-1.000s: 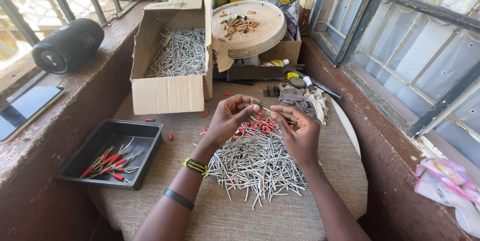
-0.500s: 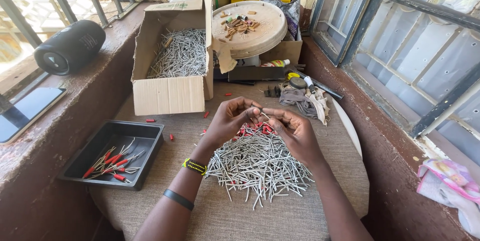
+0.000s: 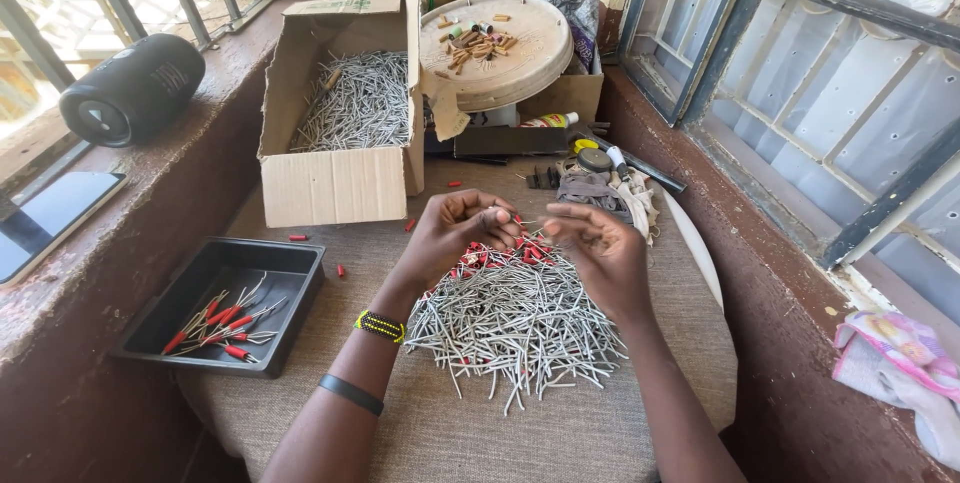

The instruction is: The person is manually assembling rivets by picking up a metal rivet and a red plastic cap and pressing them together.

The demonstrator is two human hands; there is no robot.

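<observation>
I logged both hands raised just above the heap of thin grey metal pins (image 3: 515,328), which lay loose on the beige woven cloth (image 3: 450,433) covering the table. A scatter of small red plastic caps (image 3: 500,253) sat at the far edge of that heap, directly beneath the fingers. My left hand (image 3: 455,233) was curled, fingertips pinched together near the right hand's. My right hand (image 3: 595,248) was likewise narrowed, thumb and forefinger brought close. Something thin seemed to run between the two sets of fingertips, possibly one pin, but the view was too fine there for me to tell what either hand held. A yellow-and-black beaded bracelet (image 3: 380,326) and a plain dark band (image 3: 350,394) sat on the left forearm.

To the left of the heap, a shallow black plastic tray (image 3: 290,263) held a few pins already fitted with red caps. Beyond it stood an open brown cardboard box (image 3: 335,183) filled with more grey pins. A round pale lid (image 3: 530,63) bearing small brown and coloured pieces rested on another box behind the hands. A black cylindrical speaker (image 3: 130,88) lay on the left ledge, well apart from the work.
</observation>
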